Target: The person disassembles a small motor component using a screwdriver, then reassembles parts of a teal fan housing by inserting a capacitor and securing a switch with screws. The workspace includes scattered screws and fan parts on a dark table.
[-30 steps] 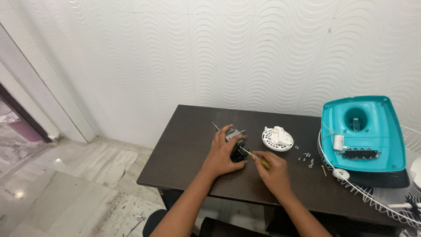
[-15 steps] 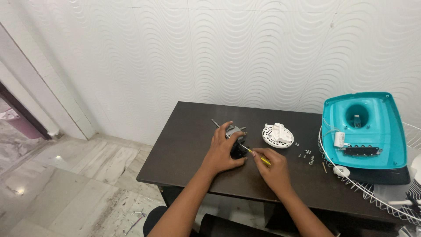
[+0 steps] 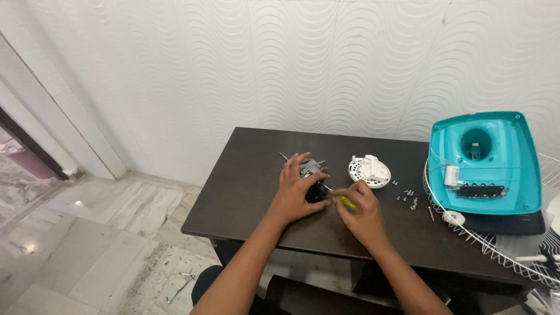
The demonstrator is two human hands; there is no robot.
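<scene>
- The left hand (image 3: 296, 189) is clamped around a small dark motor unit (image 3: 315, 188) near the middle of the counter (image 3: 245, 175), nearer its back edge than its front edge; a thin shaft sticks out toward the back-left.
- The right hand (image 3: 361, 213) is closed on a yellow-handled screwdriver (image 3: 344, 201), its tip at the motor unit.
- To do this well (my judgement), keep the left grip firm so the unit cannot twist, and hold the driver in line with the screw.
- A round white vented cover (image 3: 369, 171) lies toward the back edge; loose screws (image 3: 407, 198) sit beside it.
- A turquoise fan base (image 3: 484, 163) and white wire grille (image 3: 496, 245) fill the right end.
</scene>
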